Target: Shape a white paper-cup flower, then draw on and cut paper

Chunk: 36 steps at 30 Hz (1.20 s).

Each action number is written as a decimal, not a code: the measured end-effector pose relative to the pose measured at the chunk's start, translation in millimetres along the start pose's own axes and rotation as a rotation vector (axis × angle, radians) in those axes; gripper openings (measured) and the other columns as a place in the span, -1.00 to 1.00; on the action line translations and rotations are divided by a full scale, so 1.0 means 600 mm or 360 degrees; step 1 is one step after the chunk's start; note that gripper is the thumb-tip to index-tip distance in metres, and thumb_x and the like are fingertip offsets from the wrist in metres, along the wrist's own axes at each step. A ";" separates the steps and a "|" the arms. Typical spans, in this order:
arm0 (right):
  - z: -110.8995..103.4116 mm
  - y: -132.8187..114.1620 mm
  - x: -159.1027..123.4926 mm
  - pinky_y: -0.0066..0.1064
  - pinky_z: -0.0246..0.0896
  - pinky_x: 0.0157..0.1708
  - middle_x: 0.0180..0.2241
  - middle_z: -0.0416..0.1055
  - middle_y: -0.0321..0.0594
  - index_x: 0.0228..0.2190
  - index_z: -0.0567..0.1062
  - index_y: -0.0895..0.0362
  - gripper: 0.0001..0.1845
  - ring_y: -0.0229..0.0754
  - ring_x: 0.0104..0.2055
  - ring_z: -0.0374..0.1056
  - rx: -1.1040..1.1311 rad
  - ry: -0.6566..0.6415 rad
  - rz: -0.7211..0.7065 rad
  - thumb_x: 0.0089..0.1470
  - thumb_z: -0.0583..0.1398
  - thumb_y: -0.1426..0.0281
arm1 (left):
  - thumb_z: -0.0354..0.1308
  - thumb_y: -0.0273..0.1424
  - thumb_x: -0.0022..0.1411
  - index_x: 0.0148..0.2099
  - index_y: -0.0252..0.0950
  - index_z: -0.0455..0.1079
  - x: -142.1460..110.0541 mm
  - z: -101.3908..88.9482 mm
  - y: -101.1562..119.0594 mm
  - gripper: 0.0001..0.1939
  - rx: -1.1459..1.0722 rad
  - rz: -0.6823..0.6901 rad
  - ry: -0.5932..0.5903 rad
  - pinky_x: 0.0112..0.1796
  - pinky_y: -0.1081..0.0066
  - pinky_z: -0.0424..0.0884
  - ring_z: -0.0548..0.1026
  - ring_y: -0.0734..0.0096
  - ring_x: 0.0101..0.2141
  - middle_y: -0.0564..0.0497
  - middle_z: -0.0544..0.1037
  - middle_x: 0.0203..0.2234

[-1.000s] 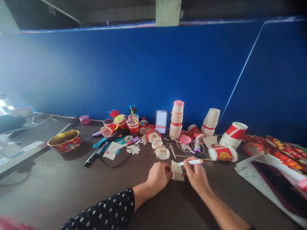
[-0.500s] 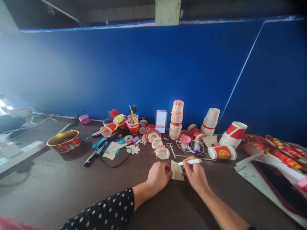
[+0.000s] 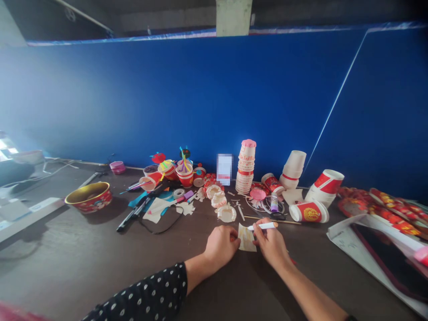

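Observation:
A small piece of cream paper (image 3: 246, 243) with pale yellow-brown strokes lies on the dark table in front of me. My left hand (image 3: 221, 244) has its fingers curled closed at the paper's left edge, gripping it there. In my right hand (image 3: 271, 243) is a white marker (image 3: 265, 226) with an orange end, held like a pen. Its tip meets the upper right part of the paper. Right behind the paper sit a cut cup rim (image 3: 226, 214) and thin white scraps (image 3: 240, 210).
A tall stack of paper cups (image 3: 246, 171) stands behind my hands, with a glue stick (image 3: 274, 203) and a tipped red cup (image 3: 309, 211) to the right. Leftward are a gold-lined bowl (image 3: 89, 203) and black pens (image 3: 133, 216). A tablet (image 3: 388, 254) lies at far right.
My right hand and the marker have shifted slightly to the left over the paper. My left hand and the paper have stayed in place.

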State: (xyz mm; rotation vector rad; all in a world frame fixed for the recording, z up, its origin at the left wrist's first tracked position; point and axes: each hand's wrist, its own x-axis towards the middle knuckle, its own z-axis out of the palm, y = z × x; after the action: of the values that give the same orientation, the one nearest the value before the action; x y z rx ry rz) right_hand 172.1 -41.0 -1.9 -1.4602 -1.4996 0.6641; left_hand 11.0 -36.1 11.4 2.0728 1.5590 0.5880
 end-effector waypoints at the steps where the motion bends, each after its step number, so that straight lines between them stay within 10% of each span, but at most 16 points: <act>1: 0.000 0.001 0.000 -0.46 0.31 -0.63 -0.63 0.31 -0.33 -0.50 0.26 0.07 -0.67 -0.22 -0.62 0.36 -0.0012 -0.0004 -0.0001 -0.02 -0.01 0.07 | 0.03 -0.37 -0.01 -0.34 -0.28 0.45 0.000 0.000 -0.001 -0.79 0.0001 0.0004 0.0004 -0.43 0.51 0.22 0.41 0.44 -0.45 0.03 0.50 -0.49; 36: -0.005 0.007 -0.002 -0.47 0.21 -0.56 -0.65 0.41 -0.27 -0.54 0.25 0.07 -0.76 -0.16 -0.57 0.40 -0.0286 0.0020 -0.0074 0.00 -0.02 0.18 | 0.04 -0.36 -0.04 -0.35 -0.28 0.45 0.000 -0.001 0.002 -0.79 -0.0038 -0.0035 0.0013 -0.43 0.52 0.22 0.43 0.43 -0.43 0.03 0.52 -0.48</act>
State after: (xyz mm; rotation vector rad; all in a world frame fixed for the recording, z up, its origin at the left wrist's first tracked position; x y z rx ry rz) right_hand 176.7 -42.4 -4.5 -1.5557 -1.6122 0.5020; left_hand 11.5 -36.4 12.4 2.0357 1.5701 0.6050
